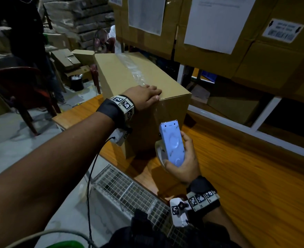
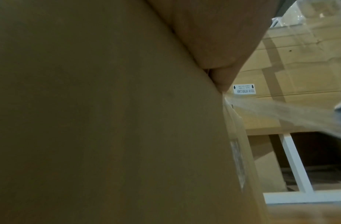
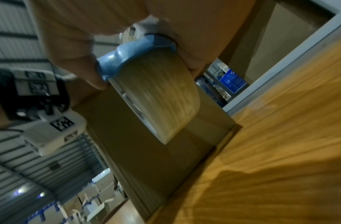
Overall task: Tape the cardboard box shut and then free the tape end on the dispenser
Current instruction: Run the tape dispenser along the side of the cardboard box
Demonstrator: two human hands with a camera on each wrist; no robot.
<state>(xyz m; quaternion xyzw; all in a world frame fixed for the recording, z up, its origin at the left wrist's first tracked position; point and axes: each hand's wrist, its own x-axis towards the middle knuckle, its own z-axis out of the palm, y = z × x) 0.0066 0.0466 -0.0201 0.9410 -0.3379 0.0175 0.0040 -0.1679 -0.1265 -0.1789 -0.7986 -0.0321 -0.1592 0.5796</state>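
A closed brown cardboard box [image 1: 140, 74] stands on the wooden table [image 1: 246, 172], with a clear tape strip [image 1: 132, 68] running along its top seam. My left hand [image 1: 147, 97] lies flat on the box's near top edge, fingers straight, pressing down where the tape ends. The left wrist view shows the box side [image 2: 108, 121] and clear tape [image 2: 280, 112] stretching off the corner to the right. My right hand [image 1: 183, 154] grips a light-blue tape dispenser [image 1: 172, 142] in front of the box's near face, toothed edge pointing up. The tape roll [image 3: 161, 91] shows in the right wrist view.
Large stacked cartons [image 1: 219, 33] with paper labels stand on a white rack [image 1: 265, 111] behind the table. A wire-mesh panel [image 1: 129, 190] lies below the table's near edge. A red chair [image 1: 19, 83], loose boxes and a standing person [image 1: 22, 33] are at the left.
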